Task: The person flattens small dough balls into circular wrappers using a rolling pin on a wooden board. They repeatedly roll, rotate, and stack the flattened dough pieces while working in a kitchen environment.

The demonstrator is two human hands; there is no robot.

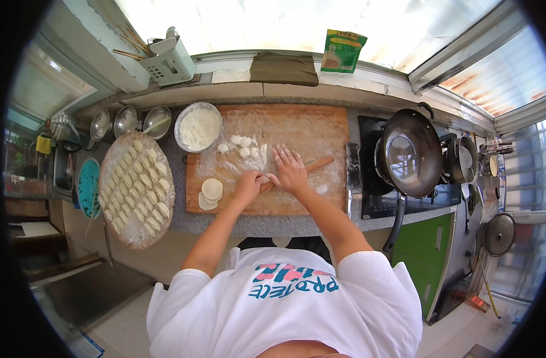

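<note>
On the floured wooden cutting board (326, 128), my right hand (289, 169) lies flat with fingers stretched out, its palm over a wooden rolling pin (319, 163). My left hand (248, 186) is closed in a pinch beside the pin's near end. What it pinches is mostly hidden between the two hands. Just beyond them sit several small white dough pieces (245, 142), dusted with flour. Round flat dough wrappers (212, 189) lie overlapping to the left of my left hand. A metal bowl of flour (198, 127) stands at the board's far left corner.
Left of the board, a round tray (128, 237) carries rows of dumplings. Behind it are a turquoise bowl (89, 179) and several metal bowls (126, 122). To the right, a large wok (413, 152) sits on the black stove, its handle reaching toward me. A green packet (342, 52) stands on the sill.
</note>
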